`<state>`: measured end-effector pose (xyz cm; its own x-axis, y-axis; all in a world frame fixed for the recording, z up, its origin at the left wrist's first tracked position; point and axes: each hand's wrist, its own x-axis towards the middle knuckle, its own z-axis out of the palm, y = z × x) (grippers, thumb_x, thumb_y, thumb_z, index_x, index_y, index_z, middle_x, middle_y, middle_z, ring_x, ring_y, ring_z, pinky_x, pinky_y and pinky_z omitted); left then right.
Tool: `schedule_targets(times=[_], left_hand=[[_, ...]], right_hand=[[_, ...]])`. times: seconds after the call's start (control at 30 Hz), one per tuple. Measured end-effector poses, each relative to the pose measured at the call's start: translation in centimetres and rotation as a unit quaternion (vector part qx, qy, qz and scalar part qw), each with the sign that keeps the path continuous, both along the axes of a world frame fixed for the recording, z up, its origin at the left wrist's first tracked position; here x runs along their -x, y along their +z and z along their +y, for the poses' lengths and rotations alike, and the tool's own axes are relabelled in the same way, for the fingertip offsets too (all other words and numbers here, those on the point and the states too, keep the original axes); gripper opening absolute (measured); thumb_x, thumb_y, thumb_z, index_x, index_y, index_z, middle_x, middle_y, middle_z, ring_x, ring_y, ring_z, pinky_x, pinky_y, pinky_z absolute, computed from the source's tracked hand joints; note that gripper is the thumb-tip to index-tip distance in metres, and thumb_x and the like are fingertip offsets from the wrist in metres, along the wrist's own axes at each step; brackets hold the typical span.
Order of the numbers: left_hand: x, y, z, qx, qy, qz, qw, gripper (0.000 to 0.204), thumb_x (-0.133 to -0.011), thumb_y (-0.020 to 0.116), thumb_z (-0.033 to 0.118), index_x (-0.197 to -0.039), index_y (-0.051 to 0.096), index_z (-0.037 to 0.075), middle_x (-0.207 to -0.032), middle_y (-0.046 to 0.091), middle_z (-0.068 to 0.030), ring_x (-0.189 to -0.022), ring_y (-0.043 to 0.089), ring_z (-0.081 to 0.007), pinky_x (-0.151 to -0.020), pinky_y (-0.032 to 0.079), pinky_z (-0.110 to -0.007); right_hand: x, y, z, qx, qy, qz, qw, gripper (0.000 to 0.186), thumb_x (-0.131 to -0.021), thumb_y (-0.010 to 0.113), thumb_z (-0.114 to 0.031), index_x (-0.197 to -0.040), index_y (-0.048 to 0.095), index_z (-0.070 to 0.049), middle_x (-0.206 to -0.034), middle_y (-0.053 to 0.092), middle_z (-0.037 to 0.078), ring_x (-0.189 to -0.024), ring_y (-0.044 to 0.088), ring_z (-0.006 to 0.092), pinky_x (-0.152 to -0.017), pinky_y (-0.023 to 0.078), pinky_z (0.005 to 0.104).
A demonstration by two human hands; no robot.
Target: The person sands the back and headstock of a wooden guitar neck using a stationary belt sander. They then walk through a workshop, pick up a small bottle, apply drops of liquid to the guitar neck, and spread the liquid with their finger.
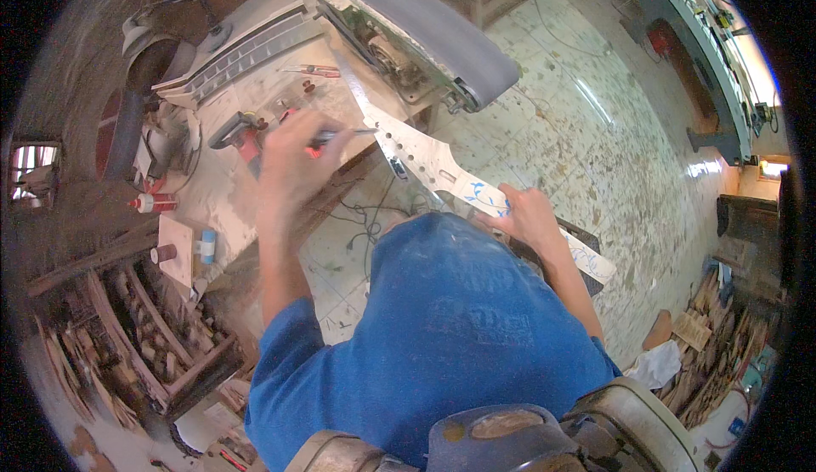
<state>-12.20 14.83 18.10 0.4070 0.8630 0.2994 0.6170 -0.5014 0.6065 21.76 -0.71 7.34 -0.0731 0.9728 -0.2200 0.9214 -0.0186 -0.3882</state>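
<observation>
The wooden neck (pixel 460 184) lies aslant from the middle of the frame toward the lower right, its broad drilled end near the corner of the workbench (pixel 228 193) and above the floor (pixel 580 136) as you view it. Blue marks show on its pale face beside your grip.

Handling, by judgement: the piece should be fairly light for its length, stiff and dry. Fine dust could make the face a little slick. The drilled end, thinned by its row of holes, looks the likeliest place to chip; the plain shaft offers the sounder hold.

Your right hand (pixel 529 216) is closed on that shaft at the blue marks, thumb and fingers wrapped about its edges. Your right forearm (pixel 568 281) rises from the lower right, close to the blue shirt (pixel 459 336).

Your left hand (pixel 297 145) is closed around a slim tool (pixel 364 132) pointing right to the edge of the drilled end. Your left forearm (pixel 285 259) stands nearly upright in the frame, wrist raised. This hand is blurred, so finger placement, and whether the tip touches the wood, cannot be confirmed.

A belt sander (pixel 450 34) stands at upper centre, apart from both hands.
</observation>
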Motion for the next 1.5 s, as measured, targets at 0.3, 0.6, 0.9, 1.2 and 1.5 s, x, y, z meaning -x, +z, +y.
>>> schedule_targets(times=[0.3,0.6,0.9,1.2,1.5], left_hand=[[6.2,-8.9,2.0,0.040,0.340,0.023,0.939,0.026,-0.089,0.079,0.028,-0.094,0.073,0.003,-0.085,0.073,-0.0115,-0.075,0.066,-0.0175,-0.069,0.050,-0.033],[3.1,-24.5,5.1,0.066,0.380,-0.044,0.922,0.019,-0.086,0.071,0.016,-0.088,0.062,-0.001,-0.084,0.067,-0.0210,-0.080,0.066,-0.0398,-0.075,0.050,-0.047],[3.0,-29.5,9.9,0.081,0.337,0.053,0.937,0.016,-0.090,0.065,0.014,-0.093,0.066,-0.002,-0.103,0.066,-0.0228,-0.103,0.062,-0.0398,-0.090,0.047,-0.047],[-0.8,-12.6,10.5,0.168,0.126,-0.508,0.835,0.041,-0.102,0.062,0.032,-0.120,0.061,-0.005,-0.115,0.069,-0.0191,-0.099,0.071,-0.0274,-0.085,0.057,-0.040],[-10.4,-2.2,12.8,0.257,-0.050,-0.607,0.750,0.049,-0.097,0.072,0.017,-0.136,0.049,-0.001,-0.111,0.070,-0.0062,-0.096,0.068,-0.0109,-0.068,0.057,-0.025]], right_hand=[[0.3,-0.1,0.1,0.041,-0.010,0.052,0.998,0.064,-0.078,0.075,-0.065,-0.103,0.070,-0.006,-0.076,0.071,0.022,-0.072,0.070,0.0428,-0.068,0.057,0.0502],[1.1,0.0,0.0,0.042,-0.034,0.109,0.993,0.070,-0.077,0.076,-0.068,-0.105,0.070,-0.005,-0.078,0.071,0.023,-0.074,0.070,0.0430,-0.069,0.057,0.0492],[0.7,4.8,0.2,0.050,-0.039,0.153,0.986,0.078,-0.061,0.087,-0.067,-0.103,0.072,-0.004,-0.073,0.068,0.020,-0.070,0.068,0.0410,-0.065,0.054,0.0444],[-1.3,10.0,3.2,-0.034,-0.043,0.133,0.990,0.077,-0.054,0.093,-0.062,-0.102,0.071,-0.005,-0.070,0.067,0.017,-0.065,0.066,0.0361,-0.062,0.052,0.0405],[-5.9,12.8,10.3,0.060,0.058,0.257,0.963,0.058,-0.077,0.087,-0.046,-0.113,0.067,-0.005,-0.080,0.068,0.017,-0.067,0.066,0.0304,-0.064,0.052,0.0376]])
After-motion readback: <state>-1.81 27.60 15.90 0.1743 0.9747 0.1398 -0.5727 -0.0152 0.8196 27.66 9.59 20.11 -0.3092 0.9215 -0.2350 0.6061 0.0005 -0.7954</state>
